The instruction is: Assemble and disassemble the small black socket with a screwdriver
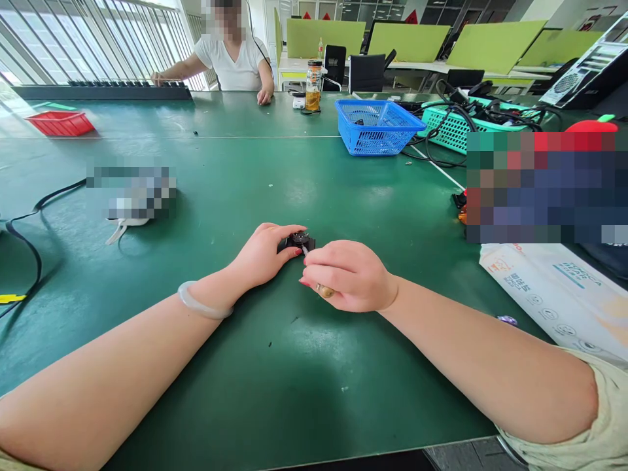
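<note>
A small black device (pixel 300 239) rests on the green table (pixel 235 392) near the middle of the view. Around its left side my left hand (pixel 262 257) is closed, thumb in front and fingers behind. A pale bracelet (pixel 203 304) circles the left wrist. My right hand (pixel 346 275) is closed in a pinch on a thin, light-coloured tool (pixel 305 250), whose tip meets or nearly meets the front of the device. Most of the tool is hidden by the right fingers.
A blue basket (pixel 375 131) and a green basket of cables (pixel 449 127) stand at the back right. A white bag (pixel 564 294) lies right, a black cable (pixel 36 261) left. A red tray (pixel 61 123) sits far left. Across the table is a person (pixel 240 65).
</note>
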`<state>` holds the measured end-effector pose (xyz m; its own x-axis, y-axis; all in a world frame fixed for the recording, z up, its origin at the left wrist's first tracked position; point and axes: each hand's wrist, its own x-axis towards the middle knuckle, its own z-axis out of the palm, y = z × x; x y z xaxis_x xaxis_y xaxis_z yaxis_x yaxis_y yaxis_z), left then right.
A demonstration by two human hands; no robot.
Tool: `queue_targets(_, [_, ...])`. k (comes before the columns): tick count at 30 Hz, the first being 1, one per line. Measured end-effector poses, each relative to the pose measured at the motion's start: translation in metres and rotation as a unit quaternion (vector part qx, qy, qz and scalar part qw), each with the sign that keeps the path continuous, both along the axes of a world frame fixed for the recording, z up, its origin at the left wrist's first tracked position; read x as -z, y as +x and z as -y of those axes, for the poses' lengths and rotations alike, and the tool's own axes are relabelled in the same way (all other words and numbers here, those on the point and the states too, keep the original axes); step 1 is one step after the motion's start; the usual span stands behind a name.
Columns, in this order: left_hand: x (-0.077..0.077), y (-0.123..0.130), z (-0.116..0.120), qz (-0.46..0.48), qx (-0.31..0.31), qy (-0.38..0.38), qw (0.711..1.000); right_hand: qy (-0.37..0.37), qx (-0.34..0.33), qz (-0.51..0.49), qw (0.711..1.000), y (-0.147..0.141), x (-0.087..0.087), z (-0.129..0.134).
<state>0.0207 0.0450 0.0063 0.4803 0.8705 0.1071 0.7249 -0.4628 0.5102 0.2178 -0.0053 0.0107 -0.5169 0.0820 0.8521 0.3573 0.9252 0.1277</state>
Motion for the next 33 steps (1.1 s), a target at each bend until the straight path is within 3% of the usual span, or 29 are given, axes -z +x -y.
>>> queue_targets(9, [0.0003, -0.0006, -0.0011, -0.008, 0.01, 0.002, 1.0, -0.118, 0.004, -0.129, 0.985, 0.0035, 0.0054, -0.0045])
queue_targets(33, [-0.0014, -0.0013, 0.0006, -0.003, 0.003, -0.006, 1.0, -0.107, 0.011, -0.169, 0.98, 0.0029, 0.0081, -0.0047])
